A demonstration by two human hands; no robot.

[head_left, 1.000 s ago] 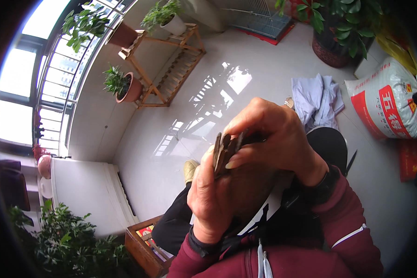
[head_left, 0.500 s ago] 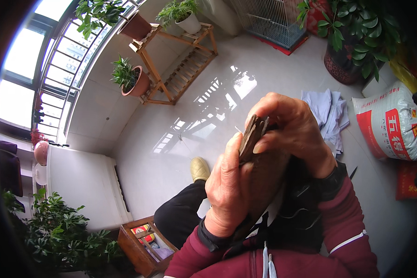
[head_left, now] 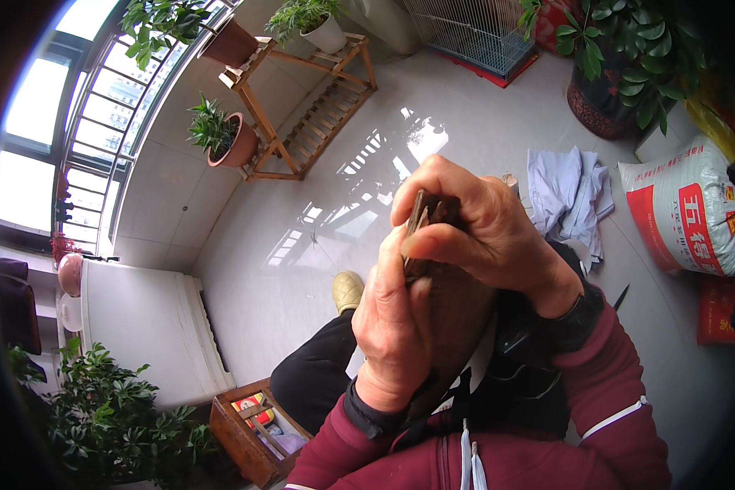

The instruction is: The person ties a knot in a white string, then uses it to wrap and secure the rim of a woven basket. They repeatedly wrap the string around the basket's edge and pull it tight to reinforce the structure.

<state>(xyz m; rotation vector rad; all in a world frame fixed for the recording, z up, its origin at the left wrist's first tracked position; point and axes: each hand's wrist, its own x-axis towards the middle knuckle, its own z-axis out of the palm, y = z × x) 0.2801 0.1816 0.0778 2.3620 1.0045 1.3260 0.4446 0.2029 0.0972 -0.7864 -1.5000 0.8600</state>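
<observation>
Between my hands, above my lap, is a brown, wood-like piece (head_left: 457, 318) with a rough, layered upper end. My left hand (head_left: 390, 335) is closed along its left side, fingers pointing up. My right hand (head_left: 490, 237) curls over the upper end, with thumb and forefinger pressed around the layered edge. Much of the piece is hidden by the fingers and its lower part is in shadow, so I cannot tell its exact kind.
A wooden box (head_left: 238, 441) stands by my left leg. To the right lie pale blue cloth (head_left: 567, 192), a full white-and-red sack (head_left: 682, 212) and a dark pointed thing (head_left: 622, 296). A slatted plant stand (head_left: 322, 114) and a wire cage (head_left: 475, 37) are farther off.
My right hand has shifted left and closed farther over the upper end, covering more of the layered edge. The left hand has moved slightly left and still holds the piece.
</observation>
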